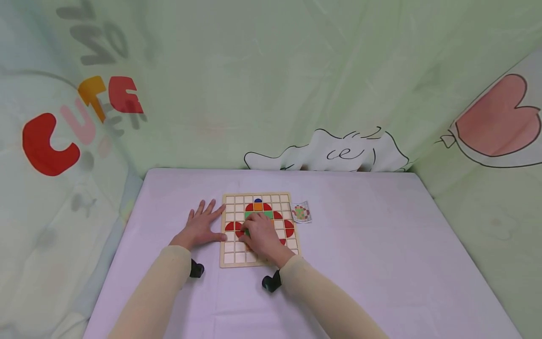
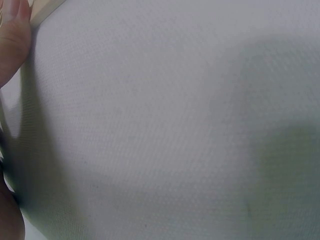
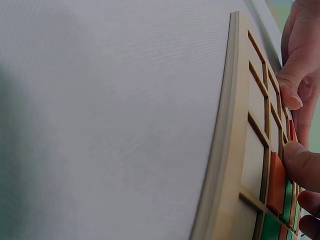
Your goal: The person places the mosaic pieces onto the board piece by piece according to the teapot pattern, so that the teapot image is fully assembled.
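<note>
A square wooden grid board [image 1: 228, 259] lies on the table, with red, green, orange and blue tiles in some of its cells. My left hand [image 1: 201, 227] is spread flat at the board's left side, its thumb and forefinger reaching the frame. Over the middle of the board my right hand [image 1: 263, 234] bends its fingers down among the tiles; whether they pinch a tile is hidden. In the right wrist view the right thumb [image 3: 302, 167] is beside an orange tile [image 3: 276, 185] and a green tile [image 3: 270, 227]. Red quarter-round tiles [image 1: 289, 228] show at the board's right.
A small printed card [image 1: 301, 212] with a coloured pattern touches the board's right edge. A pale lilac cloth covers the table [image 1: 381, 245]. Printed fabric walls [image 1: 203, 117] rise behind and at both sides. A black device [image 1: 272, 281] sits at the right wrist.
</note>
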A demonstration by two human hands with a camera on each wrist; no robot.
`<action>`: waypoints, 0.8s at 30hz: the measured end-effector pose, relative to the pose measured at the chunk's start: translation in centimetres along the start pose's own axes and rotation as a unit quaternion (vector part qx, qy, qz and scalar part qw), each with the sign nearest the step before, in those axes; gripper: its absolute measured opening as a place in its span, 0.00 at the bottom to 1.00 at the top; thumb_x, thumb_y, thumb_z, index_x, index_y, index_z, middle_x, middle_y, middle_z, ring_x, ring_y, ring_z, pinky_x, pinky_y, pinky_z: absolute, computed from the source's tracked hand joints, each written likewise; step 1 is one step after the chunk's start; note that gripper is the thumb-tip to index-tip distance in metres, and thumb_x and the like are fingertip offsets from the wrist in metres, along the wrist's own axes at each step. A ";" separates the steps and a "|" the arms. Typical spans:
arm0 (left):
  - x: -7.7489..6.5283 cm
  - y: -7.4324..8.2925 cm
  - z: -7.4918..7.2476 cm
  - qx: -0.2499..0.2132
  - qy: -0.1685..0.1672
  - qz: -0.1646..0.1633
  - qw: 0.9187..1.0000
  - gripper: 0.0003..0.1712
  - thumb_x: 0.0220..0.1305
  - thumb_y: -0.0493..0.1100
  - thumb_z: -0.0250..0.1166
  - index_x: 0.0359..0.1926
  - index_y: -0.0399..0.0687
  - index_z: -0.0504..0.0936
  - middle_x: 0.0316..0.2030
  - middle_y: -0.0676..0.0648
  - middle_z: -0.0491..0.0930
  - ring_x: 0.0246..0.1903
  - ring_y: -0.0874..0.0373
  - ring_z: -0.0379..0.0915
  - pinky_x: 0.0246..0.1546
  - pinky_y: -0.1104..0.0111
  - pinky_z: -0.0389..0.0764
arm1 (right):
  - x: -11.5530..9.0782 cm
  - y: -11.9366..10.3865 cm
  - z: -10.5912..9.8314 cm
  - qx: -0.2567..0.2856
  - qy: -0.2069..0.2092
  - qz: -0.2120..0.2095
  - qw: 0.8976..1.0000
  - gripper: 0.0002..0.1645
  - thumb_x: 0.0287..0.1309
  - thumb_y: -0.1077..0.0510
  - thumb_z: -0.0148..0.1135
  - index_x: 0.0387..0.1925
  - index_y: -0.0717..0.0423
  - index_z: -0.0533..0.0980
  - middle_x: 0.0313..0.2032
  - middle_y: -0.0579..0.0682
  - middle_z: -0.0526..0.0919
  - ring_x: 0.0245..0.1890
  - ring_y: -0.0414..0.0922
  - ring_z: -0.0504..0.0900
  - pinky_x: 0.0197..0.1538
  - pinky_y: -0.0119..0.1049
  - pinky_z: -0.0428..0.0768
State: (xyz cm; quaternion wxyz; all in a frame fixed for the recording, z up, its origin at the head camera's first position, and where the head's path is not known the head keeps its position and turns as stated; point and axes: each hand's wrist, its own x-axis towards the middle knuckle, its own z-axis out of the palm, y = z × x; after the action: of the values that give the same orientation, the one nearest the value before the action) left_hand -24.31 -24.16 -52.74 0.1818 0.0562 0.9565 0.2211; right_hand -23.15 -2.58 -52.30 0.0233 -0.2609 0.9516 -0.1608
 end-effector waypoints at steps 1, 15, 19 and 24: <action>0.0 0.0 0.0 0.000 0.000 0.000 1.000 0.59 0.57 0.63 0.74 0.82 0.55 0.52 0.82 0.38 0.39 0.81 0.34 0.24 0.77 0.35 0.33 | 0.0 0.0 0.0 -0.001 0.001 0.000 1.000 0.14 0.60 0.47 0.73 0.43 0.51 0.87 0.50 0.50 0.83 0.58 0.50 0.75 0.66 0.49 0.75; -0.2 0.1 -0.1 -0.001 0.002 -0.001 1.000 0.59 0.57 0.62 0.74 0.82 0.55 0.52 0.82 0.38 0.39 0.81 0.33 0.24 0.77 0.35 0.33 | -0.3 0.4 -0.5 0.034 -0.013 0.028 0.999 0.17 0.59 0.46 0.73 0.45 0.50 0.86 0.54 0.50 0.82 0.59 0.50 0.75 0.68 0.48 0.74; -0.2 0.1 -0.1 -0.001 0.000 0.000 1.000 0.59 0.57 0.61 0.74 0.82 0.55 0.52 0.82 0.38 0.39 0.81 0.33 0.24 0.77 0.35 0.33 | -0.2 0.6 -0.6 0.046 -0.027 0.043 0.998 0.20 0.63 0.46 0.70 0.53 0.49 0.84 0.58 0.49 0.79 0.62 0.50 0.73 0.69 0.46 0.75; -0.3 0.1 -0.1 -0.003 -0.003 0.007 1.000 0.59 0.57 0.62 0.74 0.82 0.54 0.52 0.82 0.37 0.39 0.81 0.32 0.24 0.77 0.34 0.33 | 0.2 0.7 -0.3 0.016 -0.045 0.027 0.999 0.27 0.65 0.43 0.68 0.62 0.48 0.81 0.64 0.51 0.76 0.66 0.52 0.70 0.69 0.49 0.74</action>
State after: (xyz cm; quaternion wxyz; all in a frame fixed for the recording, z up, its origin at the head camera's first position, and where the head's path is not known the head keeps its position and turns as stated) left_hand -24.09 -24.15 -52.56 0.1829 0.0625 0.9551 0.2247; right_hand -23.68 -2.02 -52.22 0.0744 -0.2419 0.9536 -0.1629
